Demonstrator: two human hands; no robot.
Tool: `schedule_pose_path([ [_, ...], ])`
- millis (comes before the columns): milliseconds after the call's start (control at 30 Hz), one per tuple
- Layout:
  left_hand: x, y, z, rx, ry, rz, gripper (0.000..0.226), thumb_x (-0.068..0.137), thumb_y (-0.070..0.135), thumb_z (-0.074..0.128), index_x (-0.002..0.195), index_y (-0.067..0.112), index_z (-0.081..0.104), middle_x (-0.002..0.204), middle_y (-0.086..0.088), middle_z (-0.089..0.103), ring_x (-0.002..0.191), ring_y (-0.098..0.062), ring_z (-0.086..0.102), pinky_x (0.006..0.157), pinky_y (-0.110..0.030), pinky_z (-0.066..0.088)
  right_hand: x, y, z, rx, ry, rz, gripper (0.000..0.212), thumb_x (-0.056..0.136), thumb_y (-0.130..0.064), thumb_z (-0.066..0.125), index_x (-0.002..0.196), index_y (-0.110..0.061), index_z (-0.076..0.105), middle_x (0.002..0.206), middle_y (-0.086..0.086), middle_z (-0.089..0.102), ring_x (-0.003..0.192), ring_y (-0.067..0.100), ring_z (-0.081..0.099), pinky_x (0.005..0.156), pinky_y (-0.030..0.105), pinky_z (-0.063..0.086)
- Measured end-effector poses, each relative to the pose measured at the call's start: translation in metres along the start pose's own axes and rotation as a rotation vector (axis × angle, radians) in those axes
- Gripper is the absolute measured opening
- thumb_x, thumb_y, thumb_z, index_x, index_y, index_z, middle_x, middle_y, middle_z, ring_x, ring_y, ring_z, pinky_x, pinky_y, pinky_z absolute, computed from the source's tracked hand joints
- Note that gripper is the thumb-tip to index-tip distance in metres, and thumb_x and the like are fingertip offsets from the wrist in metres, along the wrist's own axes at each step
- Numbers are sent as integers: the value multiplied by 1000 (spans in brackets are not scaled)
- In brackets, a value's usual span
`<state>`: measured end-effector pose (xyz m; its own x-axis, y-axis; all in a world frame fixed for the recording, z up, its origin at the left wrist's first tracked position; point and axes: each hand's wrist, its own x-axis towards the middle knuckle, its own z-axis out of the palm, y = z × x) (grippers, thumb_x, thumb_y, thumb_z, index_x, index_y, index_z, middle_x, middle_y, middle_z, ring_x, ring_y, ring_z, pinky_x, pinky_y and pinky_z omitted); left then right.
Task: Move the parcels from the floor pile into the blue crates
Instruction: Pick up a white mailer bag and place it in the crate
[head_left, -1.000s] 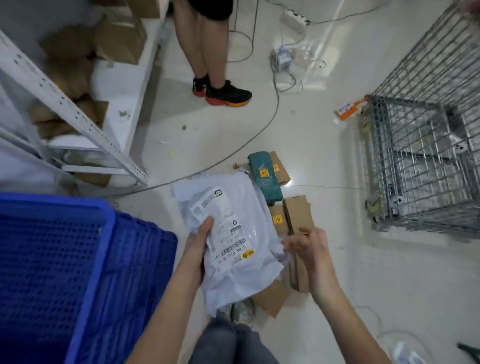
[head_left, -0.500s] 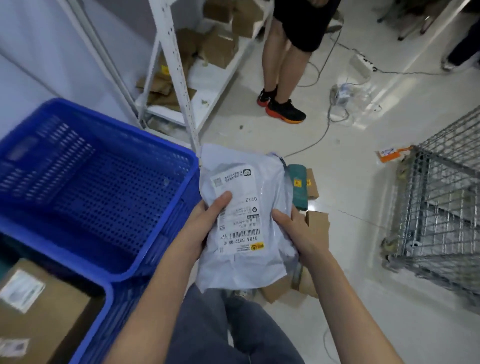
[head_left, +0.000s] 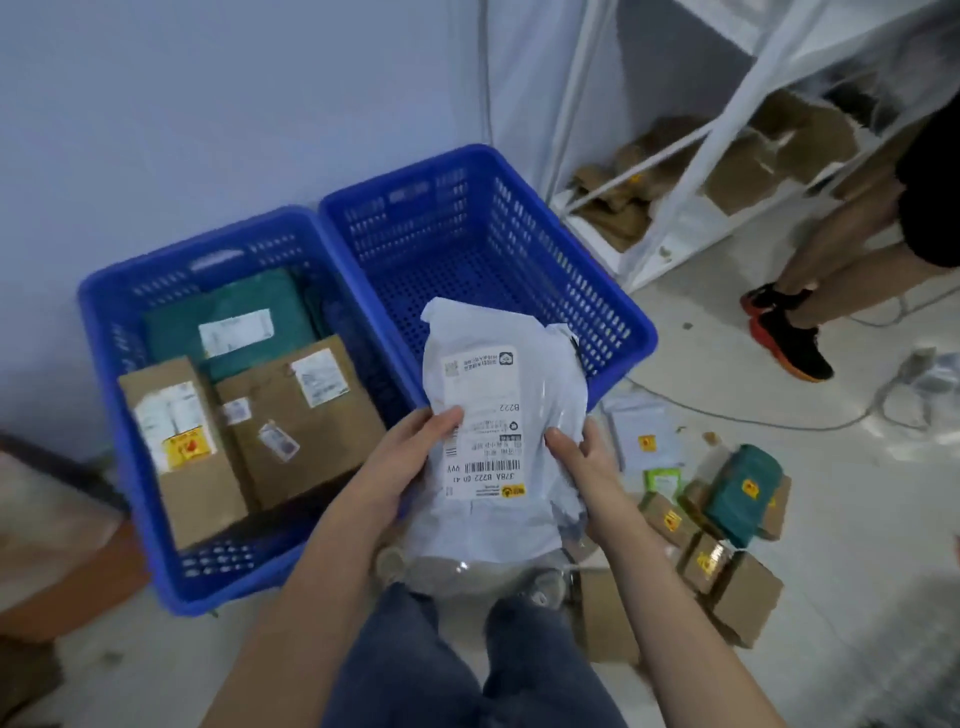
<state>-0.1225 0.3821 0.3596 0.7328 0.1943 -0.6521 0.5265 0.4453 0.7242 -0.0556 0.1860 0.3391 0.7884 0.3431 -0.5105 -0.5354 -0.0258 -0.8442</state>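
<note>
Two bright blue crates, left crate (head_left: 119, 395) and right crate (head_left: 613, 306), walls patterned with rows of slots. At frame centre, pale grey-white mailer bag (head_left: 498, 519) bearing white label (head_left: 483, 421) with black print, barcode, yellow mark. In left crate, brown cardboard boxes (head_left: 296, 431) with white labels, one yellow-and-red sticker (head_left: 188, 447); dark green parcel (head_left: 234, 312). Lower right, brown boxes with yellow stickers (head_left: 727, 577), teal-green parcel (head_left: 743, 488). Right edge, black shoes with orange soles (head_left: 795, 343). Bottom, blue jeans (head_left: 405, 670).

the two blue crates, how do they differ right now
The left crate holds parcels: two brown boxes and a green bag. The right crate shows only its bare perforated floor. The white parcel, held by the left hand and right hand, overlaps the right crate's near edge, not the left's. Both are blue perforated plastic, side by side.
</note>
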Motion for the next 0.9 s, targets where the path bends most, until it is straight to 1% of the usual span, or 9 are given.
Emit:
schedule_pose_path([
  [67,-8,1,-40,-64,72,5,26,87,29,63,107,13,64,99,-6,75,89,-20,72,79,-34,55,12,4,41,-66,-62,34,56,64,-41,69,112,-24,47,113,3,63,90,13,68,66,25,56],
  [167,-18,6,-95,-177,138,7,30,88,26,62,113,10,62,101,-8,75,88,-21,72,69,-29,57,27,11,98,-130,-160,82,62,59,-48,73,110,-22,49,106,1,65,83,7,70,64,22,55],
  [333,-14,11,-162,-181,252,31,27,89,33,60,111,17,63,94,2,76,84,-14,73,66,-24,55,56,25,165,-196,-305,197,64,66,-51,75,118,-20,53,116,0,67,102,16,67,86,35,55],
  [467,6,8,-191,-137,338,-15,17,91,36,57,105,26,58,74,15,73,62,0,69,47,-12,50,82,41,197,-250,-364,303,56,79,-44,69,128,-24,51,122,-3,65,109,18,63,99,42,48],
  [500,12,7,-196,-115,349,-35,20,92,37,54,109,26,58,79,15,72,65,0,69,49,-13,51,90,44,204,-253,-372,323,55,80,-43,68,129,-24,50,122,-2,65,109,18,64,99,42,49],
  [600,34,6,-210,-35,389,-123,33,96,41,46,123,24,54,100,6,68,89,-14,65,81,-32,54,117,51,219,-298,-417,381,55,82,-43,67,130,-23,49,122,-1,65,110,18,63,100,42,48],
  [733,64,8,-224,26,416,-182,35,98,33,41,128,16,49,93,3,61,83,-15,57,60,-27,44,154,55,231,-455,-461,423,45,84,-43,63,125,-29,54,117,-6,68,102,14,66,84,33,54],
  [833,90,6,-233,94,476,-192,33,99,18,41,130,8,47,97,-3,57,80,-15,54,62,-28,43,180,60,241,-553,-445,419,36,83,-36,63,117,-28,55,117,-2,66,99,15,65,86,40,55],
  [900,103,5,-238,84,505,-193,34,98,12,40,131,5,45,106,-6,55,78,-13,52,62,-26,43,193,64,252,-584,-436,414,33,85,-31,64,116,-26,54,121,0,63,102,18,63,84,37,55],
])
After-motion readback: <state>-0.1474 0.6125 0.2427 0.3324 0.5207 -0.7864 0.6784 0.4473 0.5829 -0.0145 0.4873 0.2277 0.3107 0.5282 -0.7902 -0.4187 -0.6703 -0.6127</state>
